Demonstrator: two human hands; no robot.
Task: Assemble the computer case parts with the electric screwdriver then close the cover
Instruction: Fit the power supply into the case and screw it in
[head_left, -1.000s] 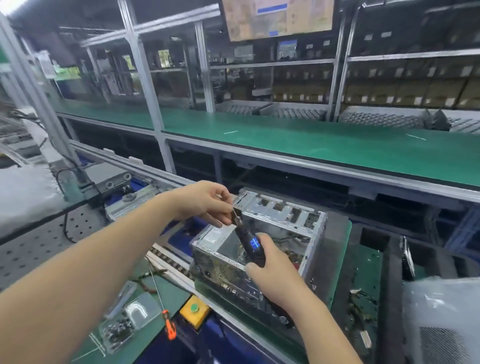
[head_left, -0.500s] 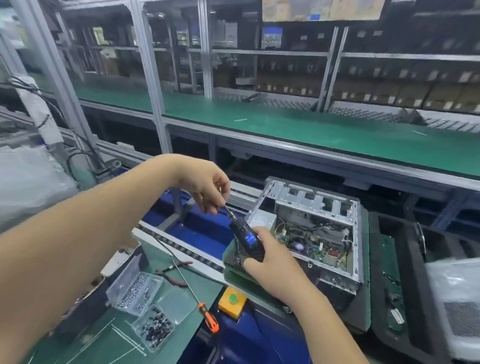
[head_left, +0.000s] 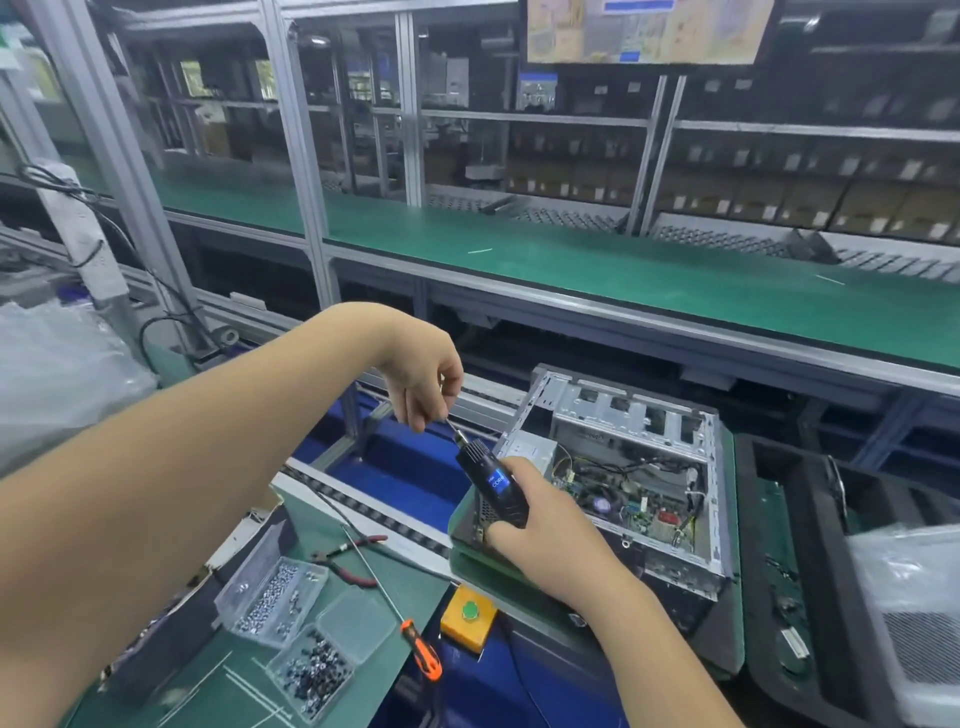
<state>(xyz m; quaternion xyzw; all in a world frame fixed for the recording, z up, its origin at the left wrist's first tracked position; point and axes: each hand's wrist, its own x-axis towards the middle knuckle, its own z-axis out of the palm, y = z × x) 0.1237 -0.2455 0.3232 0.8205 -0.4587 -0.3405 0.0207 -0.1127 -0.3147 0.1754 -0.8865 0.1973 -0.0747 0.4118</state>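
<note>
Gripping black ribbed screwdriver (head_left: 492, 480), right hand (head_left: 545, 540).

The right hand (head_left: 540, 525) gripped the electric screwdriver (head_left: 493, 480), bit angled up-left — the left hand (head_left: 423, 374) pinched its tip. Beside them the open computer case (head_left: 623, 467) lay, circuit board exposed — screw boxes (head_left: 296, 618) nearer.

Screwdriver (head_left: 493, 486) label, perhaps "CORE".

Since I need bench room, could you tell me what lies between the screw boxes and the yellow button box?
In the head view, an orange-handled screwdriver lies between the screw boxes and the yellow button box.
</note>
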